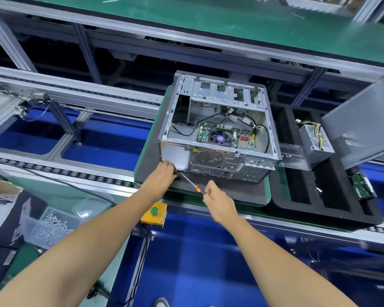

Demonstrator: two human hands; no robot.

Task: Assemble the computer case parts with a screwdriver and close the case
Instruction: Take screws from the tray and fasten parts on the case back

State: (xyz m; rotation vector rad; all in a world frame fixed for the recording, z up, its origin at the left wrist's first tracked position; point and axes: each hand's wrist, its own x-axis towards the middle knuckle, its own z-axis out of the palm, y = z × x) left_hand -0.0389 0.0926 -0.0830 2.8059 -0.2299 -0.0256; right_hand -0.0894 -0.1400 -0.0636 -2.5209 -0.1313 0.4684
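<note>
The open computer case [217, 127] lies on a dark mat [153, 156] on the tabletop, centre frame. At its 7 o'clock corner the left hand [164, 172] curls against the rear panel; what it pinches I cannot tell. The right hand [217, 200] grips the orange-handled screwdriver [194, 186], tip pointing toward 10 o'clock. The side panel [361, 122] leans at 3 o'clock.
</note>
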